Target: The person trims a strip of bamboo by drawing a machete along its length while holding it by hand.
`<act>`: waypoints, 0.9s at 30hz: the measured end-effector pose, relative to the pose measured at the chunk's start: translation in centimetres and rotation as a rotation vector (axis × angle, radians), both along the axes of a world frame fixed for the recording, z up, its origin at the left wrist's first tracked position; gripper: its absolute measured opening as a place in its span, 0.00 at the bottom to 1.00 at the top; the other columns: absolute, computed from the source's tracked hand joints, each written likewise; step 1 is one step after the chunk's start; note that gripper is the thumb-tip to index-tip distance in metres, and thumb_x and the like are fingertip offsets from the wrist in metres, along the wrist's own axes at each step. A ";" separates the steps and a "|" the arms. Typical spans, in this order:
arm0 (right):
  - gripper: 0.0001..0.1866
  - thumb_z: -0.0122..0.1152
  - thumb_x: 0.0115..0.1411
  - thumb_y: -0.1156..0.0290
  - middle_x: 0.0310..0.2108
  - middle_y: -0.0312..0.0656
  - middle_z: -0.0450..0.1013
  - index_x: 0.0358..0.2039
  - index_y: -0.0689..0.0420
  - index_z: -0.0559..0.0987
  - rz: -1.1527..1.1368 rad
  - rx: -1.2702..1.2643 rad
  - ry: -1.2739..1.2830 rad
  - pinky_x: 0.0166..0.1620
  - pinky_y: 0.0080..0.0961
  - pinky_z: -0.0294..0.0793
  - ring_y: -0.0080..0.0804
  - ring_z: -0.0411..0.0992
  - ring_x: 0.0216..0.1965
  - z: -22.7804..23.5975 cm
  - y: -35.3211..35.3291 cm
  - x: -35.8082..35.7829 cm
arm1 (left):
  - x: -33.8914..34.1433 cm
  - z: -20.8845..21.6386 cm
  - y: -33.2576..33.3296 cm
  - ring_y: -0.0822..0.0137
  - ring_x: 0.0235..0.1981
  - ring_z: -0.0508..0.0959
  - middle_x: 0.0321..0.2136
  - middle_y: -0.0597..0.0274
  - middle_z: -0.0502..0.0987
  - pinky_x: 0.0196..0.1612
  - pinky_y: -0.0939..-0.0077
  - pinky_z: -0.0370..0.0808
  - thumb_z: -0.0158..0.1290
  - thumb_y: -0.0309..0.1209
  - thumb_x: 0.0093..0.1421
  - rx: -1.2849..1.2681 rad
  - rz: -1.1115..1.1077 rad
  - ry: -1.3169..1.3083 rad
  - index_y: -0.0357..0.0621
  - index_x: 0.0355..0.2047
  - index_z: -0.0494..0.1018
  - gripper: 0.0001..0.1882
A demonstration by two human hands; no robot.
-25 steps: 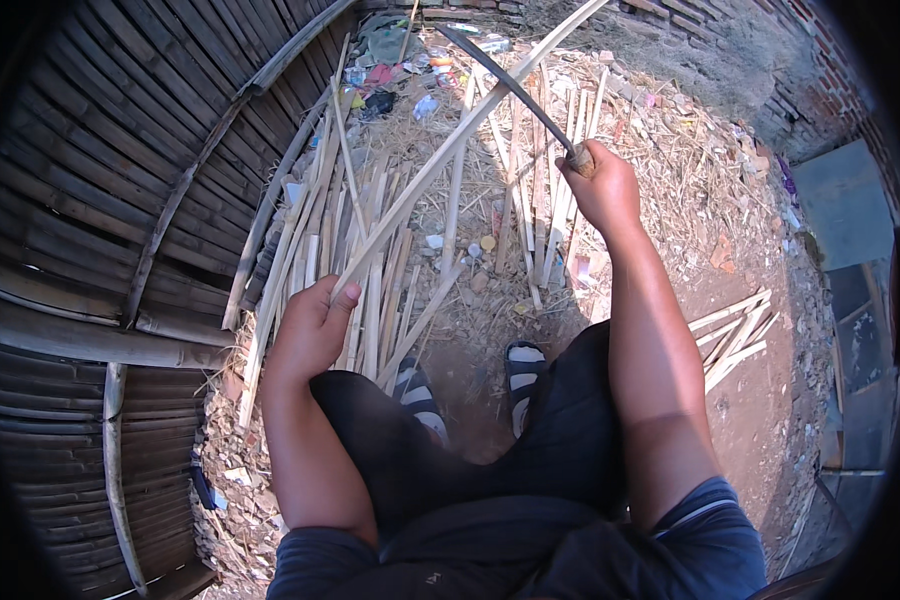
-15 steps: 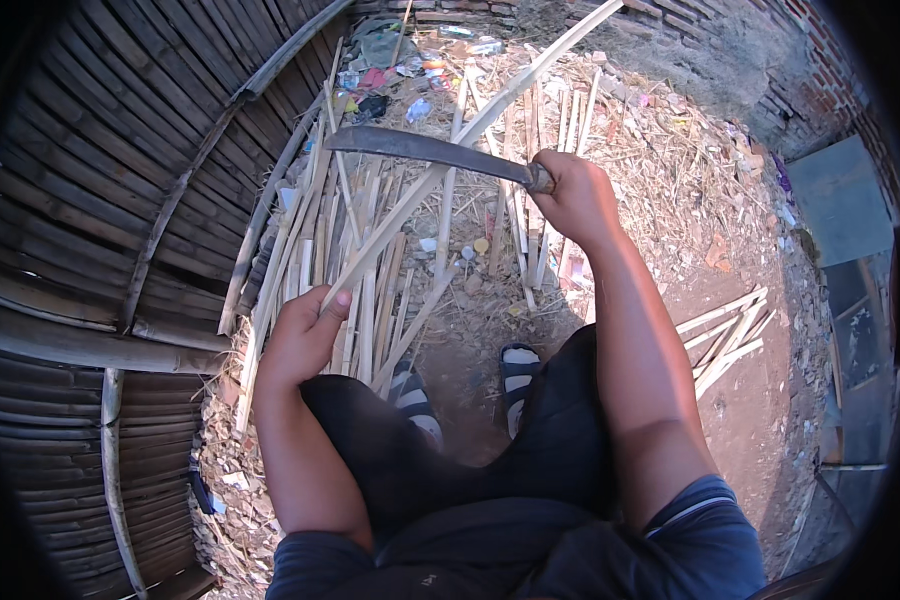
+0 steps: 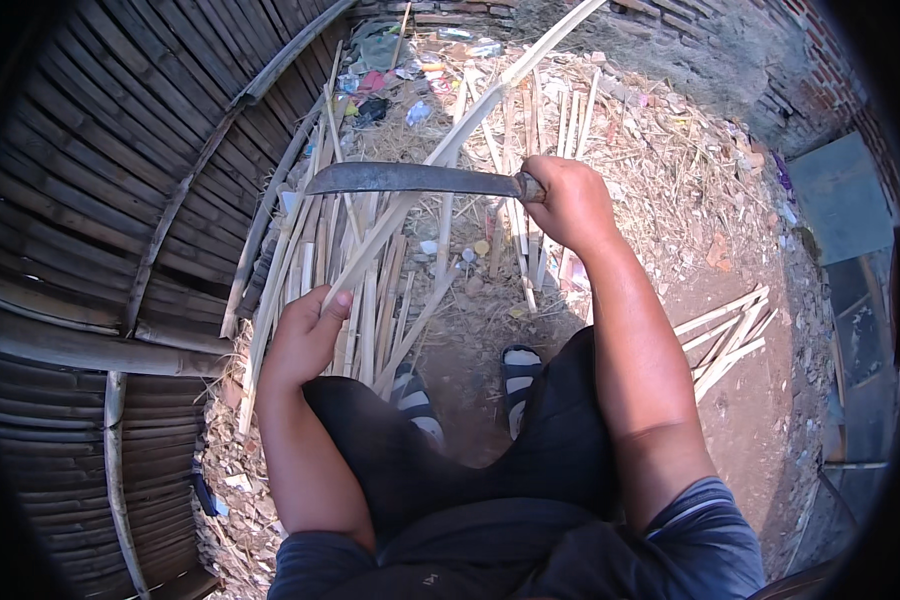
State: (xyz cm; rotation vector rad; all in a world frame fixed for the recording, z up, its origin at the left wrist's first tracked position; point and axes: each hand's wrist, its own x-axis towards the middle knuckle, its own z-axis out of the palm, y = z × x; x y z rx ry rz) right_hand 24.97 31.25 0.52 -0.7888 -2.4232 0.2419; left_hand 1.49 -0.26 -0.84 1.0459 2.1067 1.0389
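Observation:
My left hand is closed round the near end of a long pale bamboo strip, thumb on top. The strip slants up and away to the right, past the top of the view. In my right hand is the handle of a machete, fist wrapped round it. Its dark, curved blade points left and lies across the strip, a good way above my left hand. Whether the edge bites into the strip, I cannot tell.
Many cut bamboo strips lie on the ground at the left, beside a bamboo slat wall. A smaller pile of strips is at the right. Shavings and litter cover the ground toward the brick wall. My sandalled feet stand below.
The machete has come nearer to me along the strip, its blade now more level. My right hand moved slightly nearer too. The strip's far end shifted a little left; my left hand stayed put.

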 end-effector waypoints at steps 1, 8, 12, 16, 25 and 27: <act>0.08 0.71 0.58 0.68 0.31 0.49 0.80 0.37 0.54 0.83 -0.023 0.002 0.008 0.40 0.48 0.78 0.55 0.80 0.37 0.0 0.5 0.1 | -0.1 0.1 -0.3 0.75 0.28 0.66 0.23 0.69 0.70 0.34 0.72 0.69 0.52 0.52 0.76 -0.007 0.000 0.020 0.36 0.38 0.78 0.27; 0.14 0.74 0.60 0.61 0.31 0.52 0.82 0.41 0.53 0.85 -0.343 -0.269 0.181 0.39 0.43 0.79 0.53 0.82 0.35 -0.7 2.7 1.9 | 0.1 0.1 0.6 0.73 0.26 0.66 0.20 0.65 0.69 0.31 0.68 0.69 0.52 0.51 0.76 0.082 0.007 0.133 0.34 0.38 0.77 0.27; 0.08 0.72 0.58 0.66 0.30 0.49 0.81 0.35 0.54 0.83 -0.069 -0.049 0.055 0.40 0.47 0.79 0.53 0.81 0.36 0.6 -0.6 0.6 | 0.2 0.4 0.9 0.70 0.23 0.64 0.17 0.61 0.67 0.29 0.65 0.68 0.53 0.49 0.76 0.081 0.031 0.225 0.34 0.37 0.77 0.26; 0.12 0.73 0.51 0.71 0.32 0.48 0.79 0.37 0.52 0.83 0.045 0.046 -0.023 0.39 0.48 0.78 0.54 0.79 0.36 1.0 -1.3 0.1 | 0.3 0.6 0.4 0.69 0.22 0.64 0.16 0.58 0.67 0.28 0.65 0.67 0.54 0.48 0.76 0.090 0.070 0.270 0.34 0.36 0.76 0.25; 0.17 0.75 0.62 0.56 0.30 0.41 0.81 0.41 0.56 0.83 -0.304 -0.499 0.377 0.34 0.35 0.76 0.36 0.79 0.29 -0.6 3.2 2.6 | 0.6 1.7 -0.4 0.70 0.22 0.63 0.17 0.60 0.67 0.27 0.65 0.65 0.56 0.48 0.74 0.064 0.054 0.278 0.33 0.33 0.75 0.26; 0.20 0.76 0.62 0.54 0.29 0.36 0.79 0.41 0.57 0.83 -0.154 -0.789 0.604 0.32 0.27 0.74 0.26 0.76 0.26 0.1 2.3 1.8 | 0.7 1.9 -0.9 0.70 0.21 0.62 0.15 0.59 0.66 0.26 0.64 0.64 0.57 0.47 0.74 0.067 0.048 0.265 0.34 0.32 0.75 0.25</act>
